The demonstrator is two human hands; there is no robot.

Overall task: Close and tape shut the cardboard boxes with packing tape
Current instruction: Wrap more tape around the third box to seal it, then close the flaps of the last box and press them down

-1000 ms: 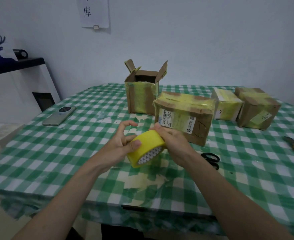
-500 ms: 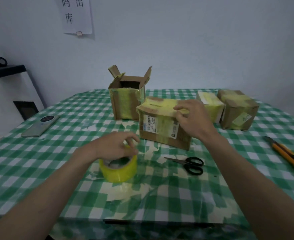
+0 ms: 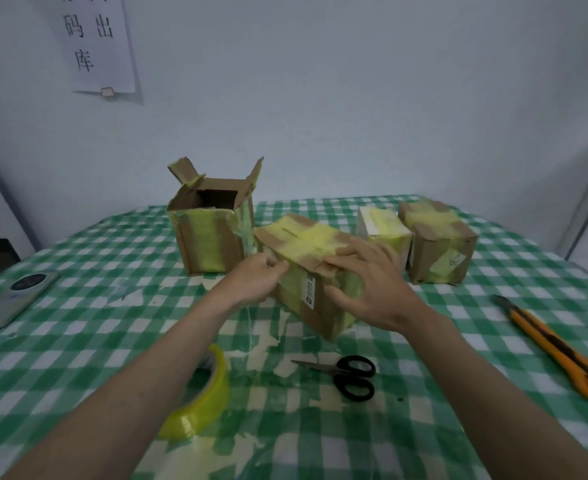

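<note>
A closed cardboard box [image 3: 306, 233] wrapped in yellow tape lies at the middle of the checked table. My right hand [image 3: 368, 285] rests on it with fingers spread over its top and the thumb on its front face. My left hand [image 3: 256, 277] is at the box's left end, its curled fingertips pinching yellow tape there; a thin strand hangs down from it. The yellow tape roll [image 3: 206, 400] stands on the table under my left forearm, held by neither hand. Behind on the left stands an open box [image 3: 209, 240] with its flaps up.
Black scissors [image 3: 351, 374] lie just in front of the box. An orange utility knife [image 3: 555, 344] lies at the right. A phone [image 3: 12, 299] sits at the left edge. Two taped boxes [image 3: 382, 226] [image 3: 438, 247] stand at the back right.
My left hand set the tape roll on the table, let it go and moved up to the box's left end. My right hand went from the roll to the box.
</note>
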